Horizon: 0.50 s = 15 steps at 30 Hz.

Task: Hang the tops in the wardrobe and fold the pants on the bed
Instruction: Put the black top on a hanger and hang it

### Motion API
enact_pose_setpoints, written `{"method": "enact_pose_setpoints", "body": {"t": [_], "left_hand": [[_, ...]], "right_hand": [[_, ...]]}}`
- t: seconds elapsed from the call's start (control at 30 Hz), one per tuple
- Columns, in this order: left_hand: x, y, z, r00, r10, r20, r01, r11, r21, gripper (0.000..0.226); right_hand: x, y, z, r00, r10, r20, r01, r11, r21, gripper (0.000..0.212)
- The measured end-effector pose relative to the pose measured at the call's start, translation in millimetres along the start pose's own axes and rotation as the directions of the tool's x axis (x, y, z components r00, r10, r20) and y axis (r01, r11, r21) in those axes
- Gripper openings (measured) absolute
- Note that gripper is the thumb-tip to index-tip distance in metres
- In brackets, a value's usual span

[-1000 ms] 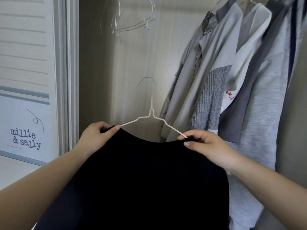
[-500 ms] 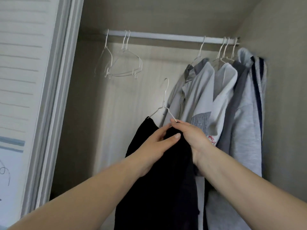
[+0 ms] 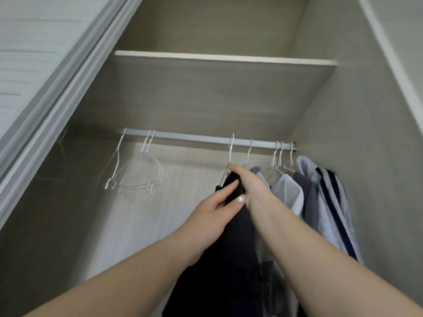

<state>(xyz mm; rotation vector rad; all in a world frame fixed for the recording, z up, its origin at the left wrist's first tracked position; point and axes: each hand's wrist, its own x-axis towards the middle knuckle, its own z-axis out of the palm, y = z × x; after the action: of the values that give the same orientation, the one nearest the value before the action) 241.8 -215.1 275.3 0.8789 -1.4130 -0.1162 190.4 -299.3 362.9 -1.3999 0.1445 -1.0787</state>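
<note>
- The black top (image 3: 231, 259) is on a white wire hanger (image 3: 230, 154), and the hook of that hanger sits over the wardrobe rail (image 3: 194, 137).
- I think this top is as good as hung. The hands just have to let go.
- The right hand (image 3: 248, 185) is curled round the top at its neck, right under the hook.
- The left hand (image 3: 215, 211) holds the dark cloth too. Its thumb is on one side and its fingers are on the other.
- The top hangs just beside the grey and white tops (image 3: 304, 197) at the right end of the rail.
- Those tops are already on their own hangers, so that part of the job looks done.
- Some empty hangers (image 3: 137, 170) wait at the left end of the rail, well apart from the black top.
- There is room for more tops in between.
- A shelf (image 3: 224, 57) sits high above the rail.
- I cannot see the bed or any pants from here.
- So I cannot tell if the pants are folded yet or if more tops are waiting.
</note>
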Motion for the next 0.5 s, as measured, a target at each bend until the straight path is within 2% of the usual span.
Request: {"method": "enact_pose_setpoints", "body": {"t": [0.23, 0.37, 0.5], "left_hand": [[56, 4, 2, 0.994, 0.098, -0.054, -0.089, 0.985, 0.149, 0.043], [79, -1, 3, 0.986, 0.148, -0.072, -0.127, 0.963, 0.239, 0.037], [97, -12, -4, 0.976, 0.18, -0.12, -0.129, 0.931, 0.342, 0.038]], "right_hand": [[58, -31, 6, 0.995, -0.093, 0.037, 0.092, 0.996, 0.018, 0.033], [88, -41, 8, 0.99, -0.138, 0.018, 0.138, 0.99, 0.026, 0.027], [122, -35, 7, 0.988, -0.152, -0.001, 0.152, 0.988, 0.022, 0.052]]}}
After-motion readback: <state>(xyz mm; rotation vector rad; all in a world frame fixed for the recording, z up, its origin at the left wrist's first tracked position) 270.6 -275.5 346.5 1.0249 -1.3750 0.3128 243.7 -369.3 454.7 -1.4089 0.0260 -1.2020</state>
